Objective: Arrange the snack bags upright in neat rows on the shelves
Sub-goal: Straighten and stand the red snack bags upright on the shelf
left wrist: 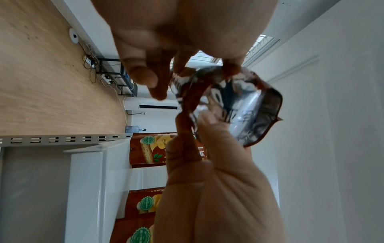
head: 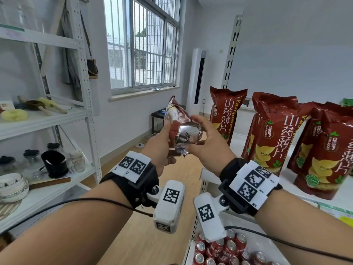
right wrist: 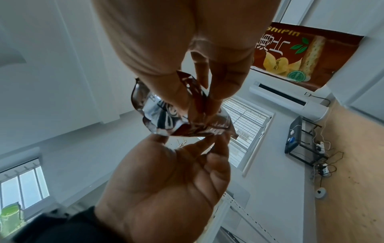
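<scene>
Both hands held one snack bag at frame centre: our left hand pinched its left side, our right hand its silver base. Its long axis tilted upper left; the shelf with standing bags lay right, nearer our right hand.

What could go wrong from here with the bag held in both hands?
1. The held bag is pinched only at its crumpled foil bottom by the left hand and right hand, so it may slip.
2. Setting it down could topple the upright bags on the shelf.
</scene>
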A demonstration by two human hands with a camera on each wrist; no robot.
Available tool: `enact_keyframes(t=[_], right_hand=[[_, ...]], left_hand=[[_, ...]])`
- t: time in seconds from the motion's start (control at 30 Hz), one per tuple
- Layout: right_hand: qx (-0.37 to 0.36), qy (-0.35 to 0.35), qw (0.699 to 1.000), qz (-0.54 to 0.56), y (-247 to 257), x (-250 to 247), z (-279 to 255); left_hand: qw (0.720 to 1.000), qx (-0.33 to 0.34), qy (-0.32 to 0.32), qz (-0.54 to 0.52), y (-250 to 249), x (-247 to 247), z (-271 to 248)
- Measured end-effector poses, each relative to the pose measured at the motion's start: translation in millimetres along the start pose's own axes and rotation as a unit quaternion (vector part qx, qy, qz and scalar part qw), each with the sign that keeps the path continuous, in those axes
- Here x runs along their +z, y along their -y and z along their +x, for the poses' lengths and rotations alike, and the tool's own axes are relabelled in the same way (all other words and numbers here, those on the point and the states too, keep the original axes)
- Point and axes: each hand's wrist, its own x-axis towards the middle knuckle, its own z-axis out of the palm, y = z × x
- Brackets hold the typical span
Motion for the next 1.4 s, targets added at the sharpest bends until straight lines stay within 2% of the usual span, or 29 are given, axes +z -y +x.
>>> enact_keyframes(t=[0.13,0.3,0.4,0.5,0.6,0.77,0.87,1.07,1.13,1.23,1.4], right_hand=[[0.009,0.036,0.998,0.051,-4.0,-3.9,-1.0],[0.017,0.068,0.989,0.131,-3.2,-0.2,-1.5],[0.041,0.039,0.988,0.145,-5.6,0.3,-0.3],[0.095,-0.004,0.986,0.14,-9.8,-3.6,6.3],[0.128,-0.006,0.986,0.109,-13.0,-7.7,10.2],[0.113,-0.013,0.99,0.079,-18.2,-10.2,6.9],[0.105,-0.012,0.992,0.074,-20.7,-10.7,4.8],[0.102,-0.068,0.975,0.186,-8.0,-28.7,15.3],[0.08,-0.064,0.978,0.184,-3.4,-34.6,14.8],[0.07,-0.053,0.984,0.158,-3.1,-35.8,12.1],[0.068,-0.046,0.985,0.152,-4.5,-35.0,8.2]], left_hand=[[0.999,0.017,-0.006,-0.045,-5.4,-6.3,-1.2],[0.997,0.016,0.051,-0.054,-4.3,-11.3,-2.3],[0.995,0.024,0.076,-0.055,-2.0,-11.1,-2.0],[0.994,0.031,0.092,-0.057,0.5,-12.0,-1.2],[0.989,0.01,0.128,-0.071,2.0,-10.9,-2.9],[0.99,0.027,0.136,-0.027,0.4,-1.2,-7.1],[0.987,0.047,0.14,-0.058,0.1,5.2,-6.4],[0.974,0.036,0.21,-0.075,4.9,7.0,-2.4],[0.975,0.049,0.21,-0.052,3.8,10.2,-3.5],[0.975,0.109,0.195,-0.024,-6.2,17.0,-2.9],[0.969,0.172,0.142,-0.109,-24.1,26.1,6.1]])
